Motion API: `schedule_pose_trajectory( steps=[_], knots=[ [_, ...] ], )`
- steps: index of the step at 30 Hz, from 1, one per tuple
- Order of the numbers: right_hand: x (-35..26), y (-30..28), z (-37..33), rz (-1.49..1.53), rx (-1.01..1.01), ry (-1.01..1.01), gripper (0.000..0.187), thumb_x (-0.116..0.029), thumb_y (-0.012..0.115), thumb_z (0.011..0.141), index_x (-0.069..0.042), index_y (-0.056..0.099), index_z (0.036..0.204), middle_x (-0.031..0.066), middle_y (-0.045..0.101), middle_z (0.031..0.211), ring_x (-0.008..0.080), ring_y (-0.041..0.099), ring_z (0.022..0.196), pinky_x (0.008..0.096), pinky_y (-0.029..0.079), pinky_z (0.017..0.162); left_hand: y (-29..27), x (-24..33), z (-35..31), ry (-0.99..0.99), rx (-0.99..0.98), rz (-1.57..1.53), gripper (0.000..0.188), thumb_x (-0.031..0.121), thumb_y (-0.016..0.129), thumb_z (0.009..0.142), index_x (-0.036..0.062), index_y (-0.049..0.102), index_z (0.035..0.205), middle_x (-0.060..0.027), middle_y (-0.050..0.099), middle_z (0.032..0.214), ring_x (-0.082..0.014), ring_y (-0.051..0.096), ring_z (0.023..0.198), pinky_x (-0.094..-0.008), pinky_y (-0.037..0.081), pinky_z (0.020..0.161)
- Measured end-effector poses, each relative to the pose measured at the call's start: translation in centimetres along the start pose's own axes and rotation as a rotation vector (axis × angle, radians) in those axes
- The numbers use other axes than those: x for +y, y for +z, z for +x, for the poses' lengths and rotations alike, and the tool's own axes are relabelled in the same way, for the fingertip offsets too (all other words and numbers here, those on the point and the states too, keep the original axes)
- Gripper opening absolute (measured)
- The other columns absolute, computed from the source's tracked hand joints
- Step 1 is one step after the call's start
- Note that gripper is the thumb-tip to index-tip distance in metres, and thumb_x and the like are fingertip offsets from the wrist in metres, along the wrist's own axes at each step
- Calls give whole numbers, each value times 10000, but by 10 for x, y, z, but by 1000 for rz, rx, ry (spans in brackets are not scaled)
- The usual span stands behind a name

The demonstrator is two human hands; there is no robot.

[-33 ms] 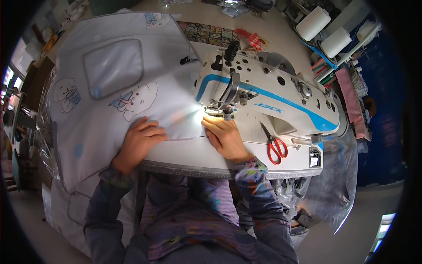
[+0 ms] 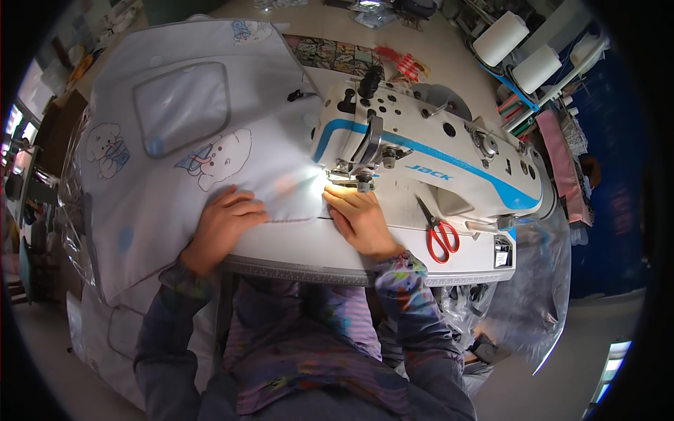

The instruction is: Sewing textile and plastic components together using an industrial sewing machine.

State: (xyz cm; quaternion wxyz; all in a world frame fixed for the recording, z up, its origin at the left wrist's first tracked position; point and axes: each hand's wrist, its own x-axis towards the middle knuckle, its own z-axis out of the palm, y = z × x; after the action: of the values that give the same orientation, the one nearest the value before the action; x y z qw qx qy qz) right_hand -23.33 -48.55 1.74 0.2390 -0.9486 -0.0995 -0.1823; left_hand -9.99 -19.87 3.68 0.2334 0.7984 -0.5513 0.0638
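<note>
We see pale grey printed fabric [image 2: 168, 186] spread across the left half of the frame, its near right corner reaching under the head of the sewing machine [image 2: 421, 151] at the centre. Our left hand [image 2: 223, 223] lies over the cloth's near edge, fingers long and close together; we cannot tell whether the thumb pinches from below. Our right hand [image 2: 365, 223] sits beside the lit needle area, fingers narrow and bunched, tips down at that corner; whether they grip it or only press is unclear.

We judge the work to be partway through. The bordered window panel [image 2: 184, 109] in the upper left already looks set in, and grey edging shows along the cloth's left side. The near edge between our hands seems to be the part in hand; we cannot make out how much is stitched. The fabric has yet to come free of the machine, and the red-handled scissors [image 2: 442, 240] lie unused on the surface [image 2: 309, 249], right of centre.
</note>
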Motion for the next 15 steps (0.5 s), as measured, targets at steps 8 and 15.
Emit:
schedule_pose_trajectory(
  steps=[8, 15],
  knots=[
    [-3, 1, 0, -37, 37, -31, 356, -93, 628, 907, -51, 641, 1261, 108, 645, 1279, 274, 604, 1103, 381, 424, 883, 5, 24, 15, -60, 87, 21, 277, 133, 602, 780, 111, 720, 1029, -39, 691, 1062, -249, 657, 1007, -351, 543, 834],
    [-2, 4, 2, -57, 69, -35, 330, -107, 622, 909, -52, 653, 1233, 71, 657, 1259, 244, 599, 1030, 360, 418, 902, 23, 79, 30, -102, 29, 380, 256, 154, 624, 757, 137, 692, 1004, 6, 569, 810, -157, 630, 763, -301, 511, 574]
  ],
)
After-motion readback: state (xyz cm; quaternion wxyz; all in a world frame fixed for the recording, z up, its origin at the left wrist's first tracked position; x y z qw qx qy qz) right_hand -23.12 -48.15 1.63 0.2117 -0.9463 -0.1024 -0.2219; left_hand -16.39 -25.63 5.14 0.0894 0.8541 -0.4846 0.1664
